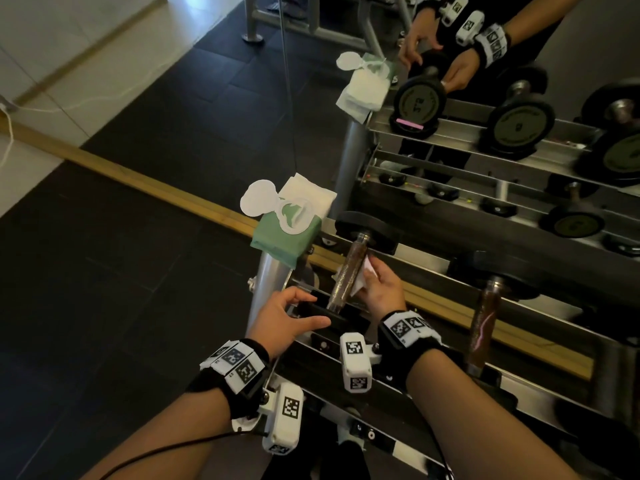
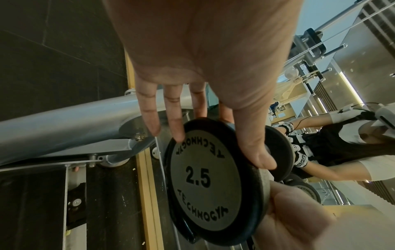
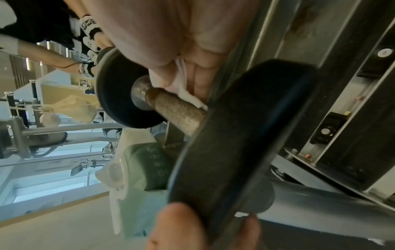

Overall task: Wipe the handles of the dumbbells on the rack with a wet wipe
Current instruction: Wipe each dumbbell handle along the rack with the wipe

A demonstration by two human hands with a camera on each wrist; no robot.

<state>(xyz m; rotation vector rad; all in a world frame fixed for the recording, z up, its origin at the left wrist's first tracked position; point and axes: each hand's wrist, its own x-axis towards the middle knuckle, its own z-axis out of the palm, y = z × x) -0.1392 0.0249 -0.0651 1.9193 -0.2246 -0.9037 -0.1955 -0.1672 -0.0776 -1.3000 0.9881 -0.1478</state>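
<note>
The left hand (image 1: 284, 317) spreads its fingers and thumb over the near black disc end, marked 2.5 (image 2: 205, 179), of the small black dumbbell with a worn brown metal handle (image 1: 348, 271). The fingertips (image 2: 178, 133) and thumb touch the disc's rim, a loose, half-open grip rather than a tight clamp. The right hand (image 1: 379, 289) pinches a folded white wet wipe (image 1: 362, 277) between thumb and fingers — its grip is closed on the wipe, which is pressed against the right side of the handle about midway along.

The dumbbell lies on the top tier of the grey metal rack (image 1: 433, 265) at its left end. Its long axis runs from the person toward the mirror, angled slightly to the right. A second dumbbell with a brown handle (image 1: 485, 323) lies parallel to its right, well apart; the tier runs past the frame edge, so no full count is possible. One green pack of wet wipes, its white lid flipped open (image 1: 287, 223), sits on the rack's left end post, just beside the dumbbell's far disc.
</note>
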